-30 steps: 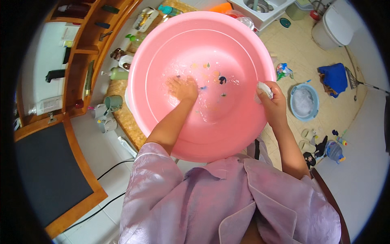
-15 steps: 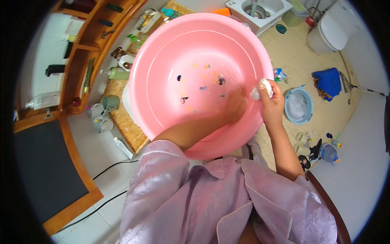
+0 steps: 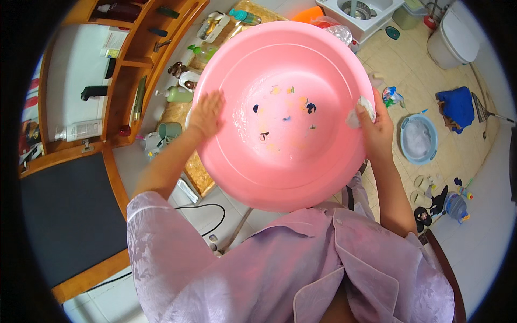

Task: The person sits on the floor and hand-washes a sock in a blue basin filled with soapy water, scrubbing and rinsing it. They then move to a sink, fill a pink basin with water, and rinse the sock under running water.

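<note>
A large round pink basin [image 3: 285, 185] takes up the middle of the view, with worn coloured decals on its wet-looking bottom. On its left rim lies my left hand [image 3: 209, 114], slightly blurred, fingers stretched out and nothing visible in them. At the right rim, my right hand [image 3: 380, 129] presses a crumpled white cloth [image 3: 364, 109] against the basin wall. Its thumb is on the inner side and the fingers reach around outside the edge. The basin hides much of what is under it.
Bottles [image 3: 180, 94] and cups [image 3: 169, 131] stand on a brown-patterned counter [image 3: 176, 112] at left, beside a wooden cabinet [image 3: 134, 64]. A blue tub with suds [image 3: 433, 141], a blue cloth [image 3: 456, 107] and a toilet [image 3: 455, 43] are on the right. A white sink [image 3: 371, 24] stands behind.
My left hand has come out of the basin's lower right inside and onto its left rim. My right hand still has the white cloth at the right rim. The whole view has shifted.
</note>
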Motion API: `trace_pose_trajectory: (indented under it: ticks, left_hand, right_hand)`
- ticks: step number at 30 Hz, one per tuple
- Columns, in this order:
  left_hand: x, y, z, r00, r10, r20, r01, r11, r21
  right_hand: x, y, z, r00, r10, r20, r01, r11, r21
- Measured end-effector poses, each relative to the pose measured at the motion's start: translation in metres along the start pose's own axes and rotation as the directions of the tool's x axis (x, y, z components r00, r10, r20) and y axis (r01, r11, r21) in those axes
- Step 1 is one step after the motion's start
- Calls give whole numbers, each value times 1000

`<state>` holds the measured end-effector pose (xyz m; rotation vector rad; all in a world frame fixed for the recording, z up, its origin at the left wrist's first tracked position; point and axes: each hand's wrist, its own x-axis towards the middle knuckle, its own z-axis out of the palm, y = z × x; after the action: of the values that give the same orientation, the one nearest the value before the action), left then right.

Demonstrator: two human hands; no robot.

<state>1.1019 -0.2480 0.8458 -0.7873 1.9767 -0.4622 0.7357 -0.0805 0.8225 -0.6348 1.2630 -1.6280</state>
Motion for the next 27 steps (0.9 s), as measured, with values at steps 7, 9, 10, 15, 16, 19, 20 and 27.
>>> trace_pose_trajectory:
  ticks: [7, 9, 10, 15, 16, 19, 20, 27]
  left_hand:
    - [7, 38, -8, 953, -301, 30, 301, 953, -9]
    - [-9, 60, -2, 948, -274, 160, 290, 953, -89]
    - [-11, 64, 2, 941, -302, 153, 320, 942, -106]
    - [68, 57, 16, 814, -580, -37, 518, 753, -406]
    - [93, 65, -1, 746, -665, 21, 580, 635, -510]
    - [200, 84, -5, 307, -945, 114, 580, 91, -809]
    - [231, 84, -17, 210, -964, 161, 489, -39, -872]
    - [285, 113, -153, 581, -813, 27, 565, 380, -732]
  right_hand:
    - [6, 8, -8, 993, 8, -117, -6, 1000, 19]
    - [8, 7, -4, 997, 28, -74, -22, 996, 82]
    - [8, 6, -2, 998, 36, -52, -30, 993, 112]
    - [13, -5, 3, 999, -21, -48, 22, 999, 29]
    - [12, -6, 3, 998, -37, -47, 36, 999, -19]
    - [14, -9, 5, 1000, 4, -20, -4, 1000, -18]
    - [14, -8, 5, 1000, 26, -13, -26, 1000, 3]
    - [18, -9, 8, 995, 69, 73, -74, 994, 74]
